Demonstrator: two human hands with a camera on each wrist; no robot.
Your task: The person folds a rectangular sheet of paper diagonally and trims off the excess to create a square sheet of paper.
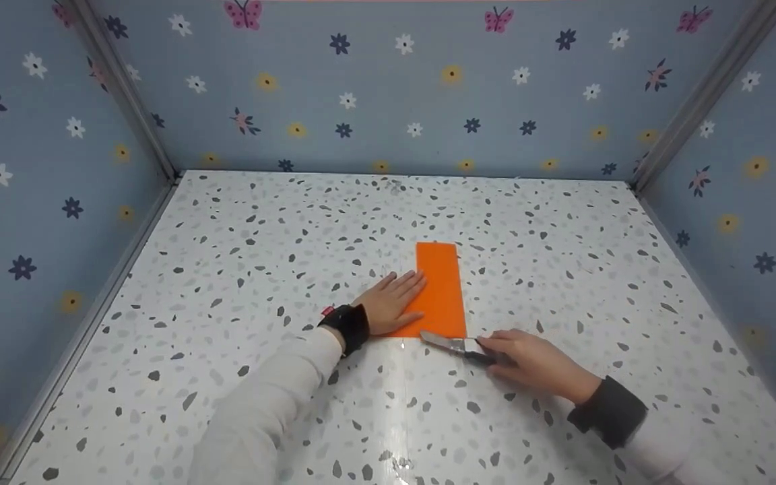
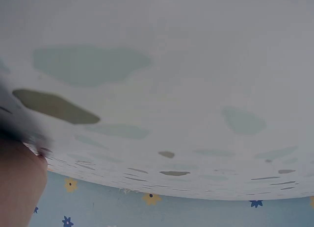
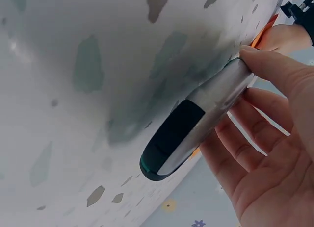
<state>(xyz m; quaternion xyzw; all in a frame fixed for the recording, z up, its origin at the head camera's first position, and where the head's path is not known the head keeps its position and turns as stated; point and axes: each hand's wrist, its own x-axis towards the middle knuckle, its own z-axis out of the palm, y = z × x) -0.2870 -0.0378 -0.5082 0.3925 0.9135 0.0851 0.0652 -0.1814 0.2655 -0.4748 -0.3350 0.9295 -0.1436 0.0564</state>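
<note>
An orange sheet (image 1: pixel 443 289), perhaps paper, lies on the speckled table in the head view. My left hand (image 1: pixel 393 304) rests flat on its left part, fingers straight, and covers some of it. In my right hand (image 1: pixel 541 364) is a knife (image 1: pixel 443 342), its blade pointing left along the sheet's near edge. Whether the blade touches the sheet I cannot tell. The right wrist view shows the knife's silver and black handle (image 3: pixel 211 107) gripped between thumb and fingers. Only a bit of the left hand (image 2: pixel 19 188) enters the left wrist view.
The white table (image 1: pixel 280 222) has grey speckles and a shiny seam or strip (image 1: pixel 398 411) running toward the near side. Blue flowered panels (image 1: pixel 401 87) stand at the back and both sides. Dark bands (image 1: pixel 609 412) wrap both wrists.
</note>
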